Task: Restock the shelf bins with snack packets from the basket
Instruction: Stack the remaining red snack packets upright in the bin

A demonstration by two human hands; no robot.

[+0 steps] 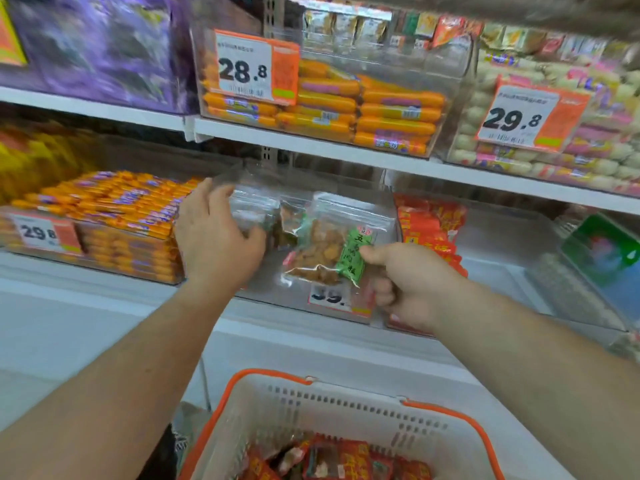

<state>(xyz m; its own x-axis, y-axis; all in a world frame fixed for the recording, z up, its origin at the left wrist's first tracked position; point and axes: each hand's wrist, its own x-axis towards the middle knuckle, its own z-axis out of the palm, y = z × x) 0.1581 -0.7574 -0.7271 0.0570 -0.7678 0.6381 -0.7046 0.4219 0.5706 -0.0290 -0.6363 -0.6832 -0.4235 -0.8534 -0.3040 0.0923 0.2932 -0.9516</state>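
My right hand (408, 285) pinches a clear snack packet (325, 247) with brown pieces and a green label, holding it upright in front of a clear shelf bin (346, 188) on the middle shelf. My left hand (218, 237) grips several clear packets (256, 213) at the left side of that same bin. Below, a white basket (332, 410) with orange rim holds several red snack packets (349, 459).
Left of the bin stands a bin of orange sausage sticks (114, 216); to the right are red packets (433, 226) and a green package (602, 251). The upper shelf holds orange sausages (363, 109) with a 28.8 tag and pale packets (588, 98) with a 29.8 tag.
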